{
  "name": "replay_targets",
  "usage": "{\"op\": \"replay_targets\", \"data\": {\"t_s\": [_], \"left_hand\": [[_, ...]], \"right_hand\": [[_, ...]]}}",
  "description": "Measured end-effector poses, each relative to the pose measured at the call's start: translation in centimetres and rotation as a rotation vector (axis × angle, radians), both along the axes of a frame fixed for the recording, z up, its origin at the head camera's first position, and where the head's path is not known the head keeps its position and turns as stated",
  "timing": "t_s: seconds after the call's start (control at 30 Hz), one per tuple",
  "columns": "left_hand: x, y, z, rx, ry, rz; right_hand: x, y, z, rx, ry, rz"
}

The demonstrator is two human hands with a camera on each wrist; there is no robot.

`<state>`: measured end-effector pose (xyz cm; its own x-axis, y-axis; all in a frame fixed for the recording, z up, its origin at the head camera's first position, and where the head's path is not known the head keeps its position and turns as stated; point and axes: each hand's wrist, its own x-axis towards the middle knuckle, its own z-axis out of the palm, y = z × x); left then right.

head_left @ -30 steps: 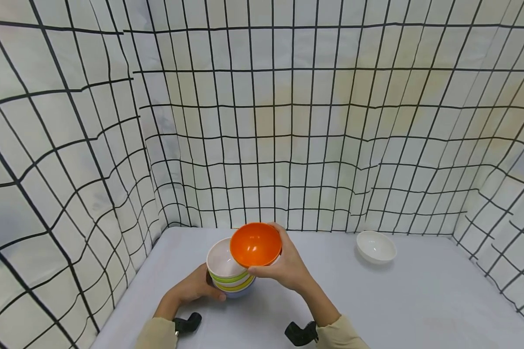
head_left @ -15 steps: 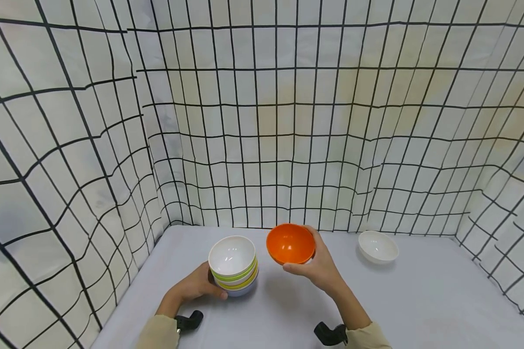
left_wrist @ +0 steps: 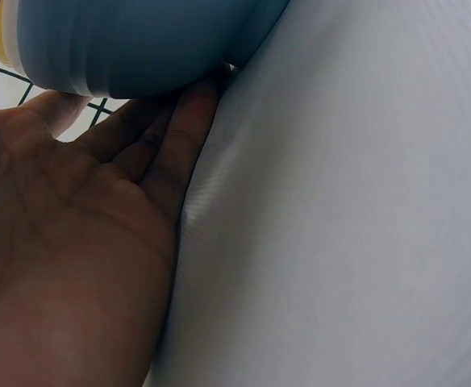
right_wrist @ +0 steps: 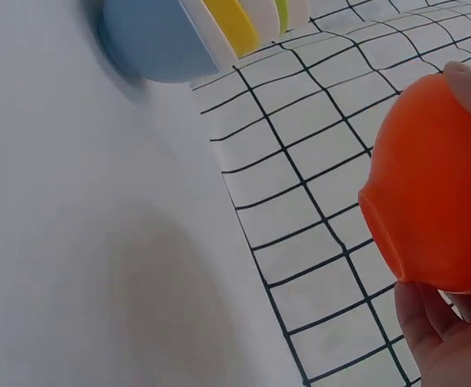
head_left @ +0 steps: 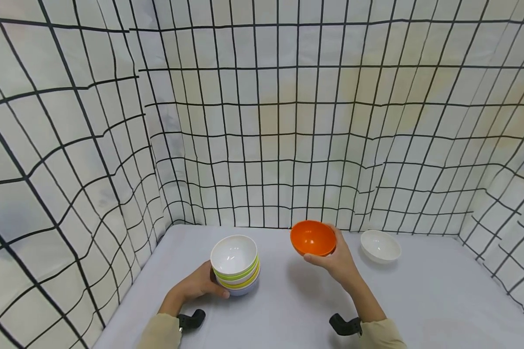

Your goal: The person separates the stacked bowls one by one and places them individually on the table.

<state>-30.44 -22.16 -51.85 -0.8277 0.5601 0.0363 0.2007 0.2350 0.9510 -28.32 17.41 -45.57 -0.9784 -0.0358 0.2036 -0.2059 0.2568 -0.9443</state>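
My right hand [head_left: 339, 259] holds an orange bowl [head_left: 313, 238] above the table, thumb on the near side and fingers on the far side. In the right wrist view the orange bowl [right_wrist: 433, 189] shows its outside and foot, lifted away from the tabletop. To the left stands a stack of nested bowls [head_left: 235, 257], a white inside on top, green and yellow rims below. The lowest is a blue bowl [left_wrist: 139, 44]. Around the stack's lower left side my left hand [head_left: 198, 283] curls, its thumb in front. The far fingers are hidden behind the stack in the head view.
A single white bowl [head_left: 380, 246] stands at the back right of the table, just beyond my right hand. White cloth covers the table [head_left: 441, 295]. Walls of white sheet with a black grid [head_left: 288, 121] rise behind the table and at both sides.
My right hand has carried the orange bowl rightward, away from over the stack toward the white bowl. My left hand stays at the stack, whose white top now shows fully.
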Motion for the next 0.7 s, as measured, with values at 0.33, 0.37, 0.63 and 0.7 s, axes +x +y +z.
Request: {"op": "replay_targets", "data": {"t_s": [0.33,0.37,0.63,0.7], "left_hand": [[0.2,0.1,0.2,0.004,-0.015,0.002],[0.2,0.1,0.3,0.005,-0.016,0.002],[0.2,0.0,0.2,0.008,-0.022,0.002],[0.2,0.0,0.2,0.006,-0.015,0.002]], "right_hand": [[-0.9,1.6,-1.4,0.037,-0.056,-0.057],[-0.9,1.8,-1.6,0.043,-0.061,-0.067],[-1.7,3.1,-2.6,0.079,-0.086,-0.118],[-1.9,3.4,-2.8,0.082,-0.095,-0.129]]}}
